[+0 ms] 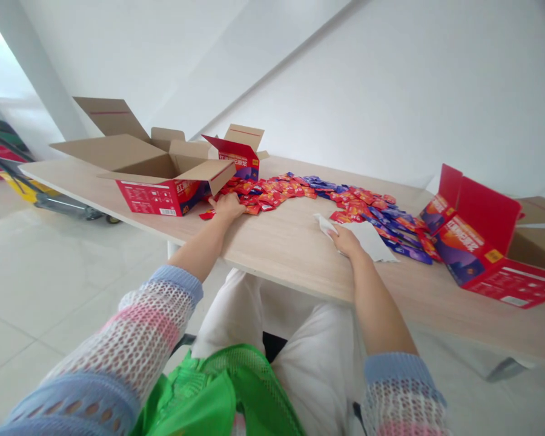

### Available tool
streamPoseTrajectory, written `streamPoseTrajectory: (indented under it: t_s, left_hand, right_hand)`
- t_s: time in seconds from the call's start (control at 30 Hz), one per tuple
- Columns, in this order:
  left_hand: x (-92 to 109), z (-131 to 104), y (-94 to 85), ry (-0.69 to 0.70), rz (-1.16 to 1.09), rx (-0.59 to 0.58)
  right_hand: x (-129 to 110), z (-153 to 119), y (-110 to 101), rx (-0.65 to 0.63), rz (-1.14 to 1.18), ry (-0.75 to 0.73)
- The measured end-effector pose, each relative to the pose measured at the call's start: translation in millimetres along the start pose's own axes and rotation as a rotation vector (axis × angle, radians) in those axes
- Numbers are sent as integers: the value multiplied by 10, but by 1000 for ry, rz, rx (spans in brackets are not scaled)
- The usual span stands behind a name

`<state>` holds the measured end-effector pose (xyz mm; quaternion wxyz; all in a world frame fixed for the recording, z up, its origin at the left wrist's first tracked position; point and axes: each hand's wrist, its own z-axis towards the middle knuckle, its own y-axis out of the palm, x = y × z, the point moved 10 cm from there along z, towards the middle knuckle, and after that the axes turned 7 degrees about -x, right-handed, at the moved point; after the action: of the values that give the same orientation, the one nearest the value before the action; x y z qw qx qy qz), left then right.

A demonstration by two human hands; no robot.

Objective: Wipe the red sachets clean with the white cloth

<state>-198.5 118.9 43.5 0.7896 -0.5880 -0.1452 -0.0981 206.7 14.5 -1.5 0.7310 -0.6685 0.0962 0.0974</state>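
Observation:
My left hand (228,206) reaches down at the left end of a long pile of red sachets (272,195), right beside an open carton. Its fingers look spread and touch the sachets, though some fingertips are hidden. In my right hand (346,240), a crumpled edge of white tissue (323,226) is pinched between the fingers. A flat white sheet (372,239) lies under and beside that hand, against several purple sachets (393,227).
A large open red carton (152,197) stands at the left, flaps spread out. Behind it is a smaller red box (238,162). Another open red box (475,248) stands at the right. The wooden table (281,242) has its front edge above my lap.

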Motion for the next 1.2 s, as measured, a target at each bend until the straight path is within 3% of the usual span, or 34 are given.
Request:
streamPoseTrajectory:
  t_s: [0.23, 0.4, 0.67, 0.77, 0.87, 1.03, 1.2]
  left_hand:
    - [197, -51, 88, 88, 151, 23]
    - [368, -138, 42, 116, 265, 88]
    - [539, -252, -68, 115, 281, 130]
    - [680, -442, -229, 115, 223, 222]
    - [927, -666, -307, 207, 179, 266]
    - [1347, -875, -105, 498, 217, 174]
    - [1579, -805, 241, 706, 305, 56]
  right_hand:
    - [-1, -9, -27, -5, -11, 10]
    - [-18, -53, -95, 18, -10, 55]
    - [44, -323, -643, 484, 3, 261]
    - [145, -397, -724, 569, 86, 349]
    - [212, -455, -760, 625, 154, 416]
    - [359, -627, -866, 753, 208, 564]
    - [713, -767, -923, 741, 265, 791]
